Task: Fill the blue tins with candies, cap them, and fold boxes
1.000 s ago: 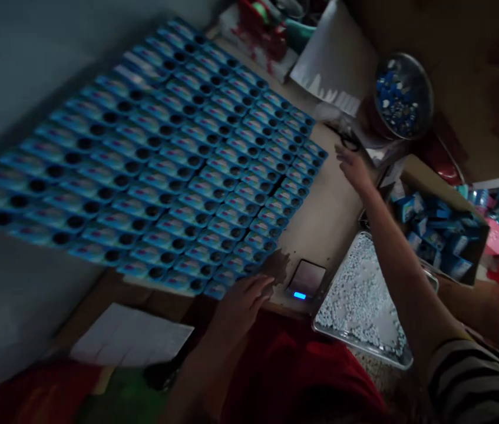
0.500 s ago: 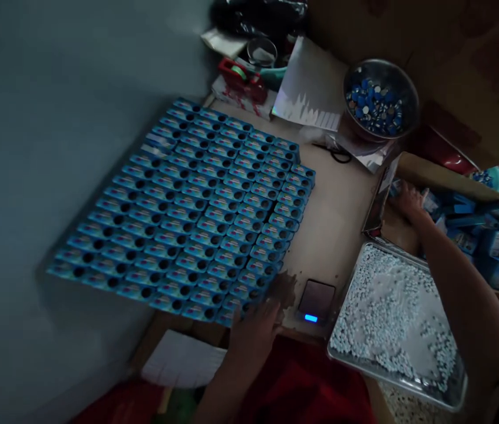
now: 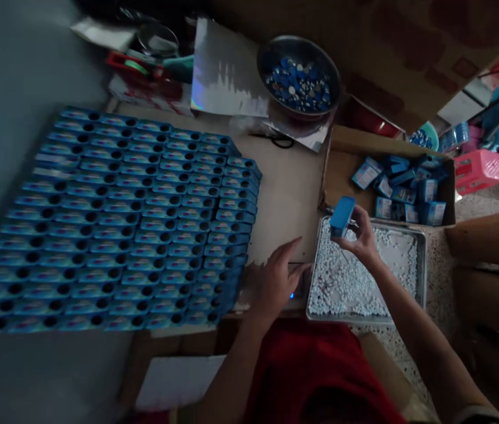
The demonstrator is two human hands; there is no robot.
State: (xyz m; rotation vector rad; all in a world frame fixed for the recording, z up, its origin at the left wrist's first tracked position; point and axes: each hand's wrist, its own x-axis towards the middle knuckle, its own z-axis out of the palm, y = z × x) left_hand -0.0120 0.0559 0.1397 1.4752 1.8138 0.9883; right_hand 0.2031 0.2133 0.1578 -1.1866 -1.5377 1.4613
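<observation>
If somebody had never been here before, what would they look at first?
Probably the big spread of blue packs, lined up in rows across much of the left side. Next, perhaps, the metal tray of small pale pellets, right of centre, with the right hand holding a blue box above it. Farther back, near the top, a metal bowl holds blue and silvery pieces.

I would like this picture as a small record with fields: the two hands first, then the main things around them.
Right hand: holds a blue box above the tray
Left hand: open, no object seen in it, partly covering the scale
Tray: metal, pale pellets inside
Carton: open, several blue boxes inside
Left side: blue packs in rows
Bowl: blue and silvery pieces
</observation>
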